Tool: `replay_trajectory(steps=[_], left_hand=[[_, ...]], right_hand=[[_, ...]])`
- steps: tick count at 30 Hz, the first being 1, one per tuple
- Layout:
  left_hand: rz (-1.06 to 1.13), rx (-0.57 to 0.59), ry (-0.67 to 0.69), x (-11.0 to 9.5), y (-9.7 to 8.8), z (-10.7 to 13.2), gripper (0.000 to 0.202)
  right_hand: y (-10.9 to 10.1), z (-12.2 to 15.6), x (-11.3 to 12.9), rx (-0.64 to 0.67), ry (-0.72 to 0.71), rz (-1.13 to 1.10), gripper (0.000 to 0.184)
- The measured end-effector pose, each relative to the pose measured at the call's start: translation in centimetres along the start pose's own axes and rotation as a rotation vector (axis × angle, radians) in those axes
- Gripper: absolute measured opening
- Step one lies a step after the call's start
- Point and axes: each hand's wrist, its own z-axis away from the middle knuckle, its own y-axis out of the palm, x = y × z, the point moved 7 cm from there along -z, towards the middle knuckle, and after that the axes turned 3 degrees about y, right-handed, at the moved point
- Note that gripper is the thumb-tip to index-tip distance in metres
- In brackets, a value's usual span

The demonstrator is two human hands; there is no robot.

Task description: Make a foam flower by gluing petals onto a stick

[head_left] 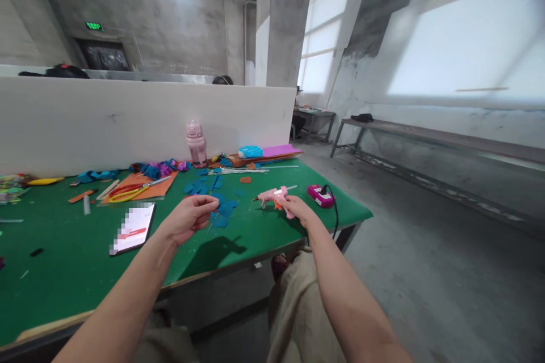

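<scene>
1. Right grip (297, 208): clamped round the handle of the pink glue gun (271, 197), which I hold above the green table (74, 258).
2. Gun's long axis runs crosswise, nozzle pointing left towards my other hand, glue stick poking out behind. The body lies forward and left of the grip.
3. Left grip (191, 218): thumb and fingertips together. Blue shows right at the tips; cannot tell whether a scrap is pinched there or lies behind.
4. Key relation: nozzle and left fingertips face each other, roughly level across the view, a clear gap between.
5. Blue pieces (221, 216) lie on the table just past my left fingertips, between the two hands; left is nearer.
6. Pink box (320, 196) with black cord sits right of the gun, near the right grip.
</scene>
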Motion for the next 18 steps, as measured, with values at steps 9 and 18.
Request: replay_trajectory(steps=[9, 18], left_hand=[[-0.048, 0.034, 0.022, -0.4, 0.1, 1.0, 0.028], [-0.364, 0.044, 0.042, 0.5, 0.6, 0.7, 0.029]], right_hand=[[-1.6, 0.5, 0.5, -0.256, 0.112, 0.374, 0.036], [10.0, 5.2, 8.7, 0.295, -0.299, -0.276, 0.042]])
